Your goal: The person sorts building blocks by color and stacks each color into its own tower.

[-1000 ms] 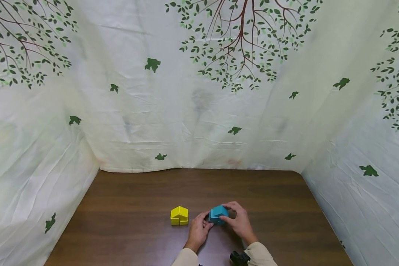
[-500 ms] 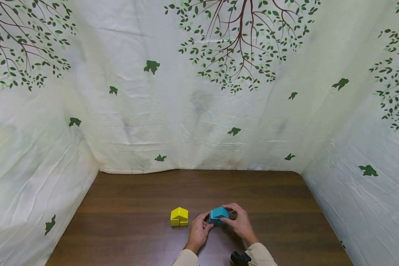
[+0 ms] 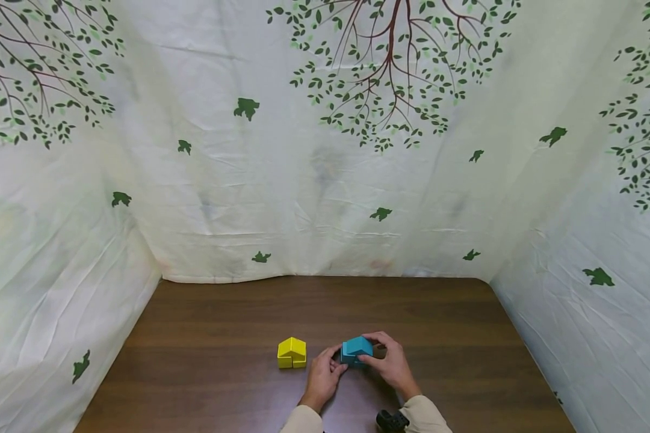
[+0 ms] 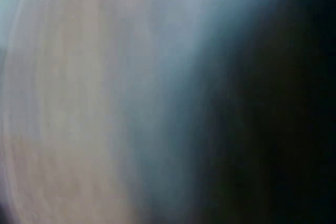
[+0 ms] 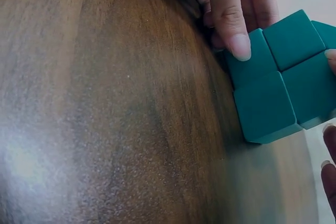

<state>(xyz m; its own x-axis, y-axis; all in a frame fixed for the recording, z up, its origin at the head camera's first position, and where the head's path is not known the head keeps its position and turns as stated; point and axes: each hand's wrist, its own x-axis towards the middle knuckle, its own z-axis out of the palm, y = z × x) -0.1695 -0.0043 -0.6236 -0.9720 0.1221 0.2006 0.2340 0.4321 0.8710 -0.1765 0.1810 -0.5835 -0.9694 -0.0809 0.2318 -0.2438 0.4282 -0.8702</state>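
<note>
A small stack of blue blocks (image 3: 357,347) with a peaked top stands on the table between both hands. My left hand (image 3: 322,377) holds its left side; in the right wrist view the left thumb (image 5: 233,30) presses on a lower block. From the other side, my right hand (image 3: 392,364) pinches the upper block between thumb and fingers. Only fingertips (image 5: 331,140) of the right hand show at the edge of the right wrist view. Close by to the left sits a yellow block stack (image 3: 292,353) of similar peaked shape, untouched. The left wrist view is a dark blur.
The brown wooden table (image 3: 222,337) meets a pale cloth backdrop (image 3: 325,180) with printed leaves and branches at the back and sides. A black strap-on device (image 3: 392,420) sits at the right cuff.
</note>
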